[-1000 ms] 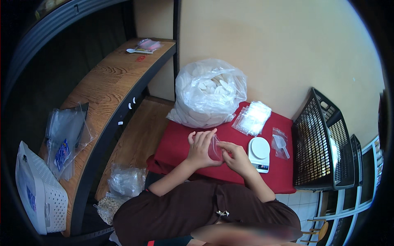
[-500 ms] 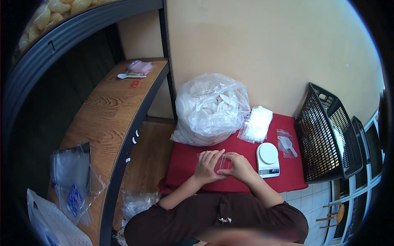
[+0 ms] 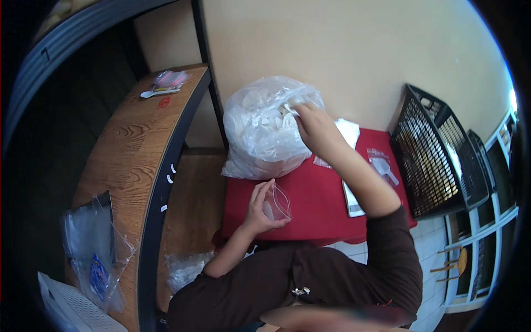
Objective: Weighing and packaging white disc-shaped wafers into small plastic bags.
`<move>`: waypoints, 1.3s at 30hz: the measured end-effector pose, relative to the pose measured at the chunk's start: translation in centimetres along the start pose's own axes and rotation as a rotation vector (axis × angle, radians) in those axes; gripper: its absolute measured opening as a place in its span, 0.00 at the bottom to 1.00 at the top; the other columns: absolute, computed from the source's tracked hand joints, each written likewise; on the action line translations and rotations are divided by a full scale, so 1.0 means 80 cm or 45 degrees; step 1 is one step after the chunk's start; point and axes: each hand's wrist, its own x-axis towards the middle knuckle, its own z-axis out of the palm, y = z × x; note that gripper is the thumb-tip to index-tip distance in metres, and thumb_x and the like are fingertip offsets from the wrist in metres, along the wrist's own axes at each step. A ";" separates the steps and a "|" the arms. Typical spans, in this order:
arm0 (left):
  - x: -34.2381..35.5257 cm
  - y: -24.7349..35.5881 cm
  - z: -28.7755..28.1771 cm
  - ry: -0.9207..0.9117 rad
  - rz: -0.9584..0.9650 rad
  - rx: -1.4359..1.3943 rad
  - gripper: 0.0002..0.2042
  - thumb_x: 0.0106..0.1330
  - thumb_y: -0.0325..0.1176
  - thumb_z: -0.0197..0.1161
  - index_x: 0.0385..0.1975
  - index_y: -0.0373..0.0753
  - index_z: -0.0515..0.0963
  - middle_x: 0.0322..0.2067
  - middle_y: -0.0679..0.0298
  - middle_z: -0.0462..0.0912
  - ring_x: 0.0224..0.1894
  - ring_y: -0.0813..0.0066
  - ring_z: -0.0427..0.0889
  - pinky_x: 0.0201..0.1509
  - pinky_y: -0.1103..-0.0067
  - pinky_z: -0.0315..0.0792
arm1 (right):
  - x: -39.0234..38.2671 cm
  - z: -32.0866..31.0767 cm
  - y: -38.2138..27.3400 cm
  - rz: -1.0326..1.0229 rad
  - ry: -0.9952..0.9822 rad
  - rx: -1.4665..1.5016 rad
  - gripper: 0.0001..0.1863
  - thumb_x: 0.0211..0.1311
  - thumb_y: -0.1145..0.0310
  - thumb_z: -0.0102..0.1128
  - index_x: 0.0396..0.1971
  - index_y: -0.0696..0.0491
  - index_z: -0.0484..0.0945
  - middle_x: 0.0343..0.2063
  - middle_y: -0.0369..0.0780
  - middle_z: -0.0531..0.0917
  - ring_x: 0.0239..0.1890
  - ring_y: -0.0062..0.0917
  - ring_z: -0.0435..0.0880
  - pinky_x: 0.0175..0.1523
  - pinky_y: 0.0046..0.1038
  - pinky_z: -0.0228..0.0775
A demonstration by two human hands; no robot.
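My left hand [image 3: 260,209] holds a small clear zip bag [image 3: 280,200] over the near edge of the red-covered table [image 3: 304,202]. The bag's mouth gapes apart, and no contents show in it. My right hand [image 3: 319,131] reaches to the top of a large clear plastic sack [image 3: 260,152] filled with white, flat chip-like pieces [image 3: 271,123]. Its fingers are drawn together, with a white piece at their tips. Under my right forearm, a white kitchen scale [image 3: 352,206] is mostly covered. Behind the arm lies a stack of clear bags [image 3: 348,131], partly hidden.
A white scoop [image 3: 383,167] rests on a clear bag at the table's right. Beyond it leans a black mesh crate [image 3: 428,155]. On the left, a wooden shelf [image 3: 130,141] carries a white spoon [image 3: 148,94], pink bags [image 3: 171,78] and plastic packaging [image 3: 88,229].
Both hands were together at the small bag. My right hand has left it and moved up to the sack; my left hand keeps the bag, which has opened wider. The whole view has shifted slightly.
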 end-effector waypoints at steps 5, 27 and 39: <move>-0.001 0.021 -0.012 -0.071 0.126 0.114 0.54 0.33 0.45 0.82 0.66 0.37 0.62 0.56 0.53 0.68 0.53 0.59 0.73 0.58 0.67 0.70 | 0.069 0.092 0.093 -0.009 -0.373 -0.208 0.11 0.55 0.77 0.53 0.40 0.58 0.77 0.38 0.50 0.80 0.45 0.46 0.79 0.47 0.40 0.73; -0.044 0.038 -0.041 -0.145 -0.005 0.111 0.55 0.31 0.42 0.83 0.67 0.38 0.61 0.59 0.54 0.65 0.60 0.57 0.69 0.63 0.67 0.65 | 0.099 0.125 0.110 0.010 -0.286 -0.708 0.10 0.54 0.77 0.54 0.37 0.57 0.78 0.41 0.47 0.80 0.47 0.41 0.78 0.46 0.39 0.74; -0.049 0.036 -0.029 -0.130 -0.022 0.164 0.54 0.34 0.45 0.82 0.67 0.38 0.61 0.57 0.54 0.67 0.57 0.58 0.72 0.63 0.66 0.66 | 0.076 0.115 0.124 0.100 -0.248 -0.972 0.09 0.53 0.77 0.54 0.35 0.56 0.79 0.42 0.46 0.80 0.49 0.39 0.78 0.46 0.39 0.74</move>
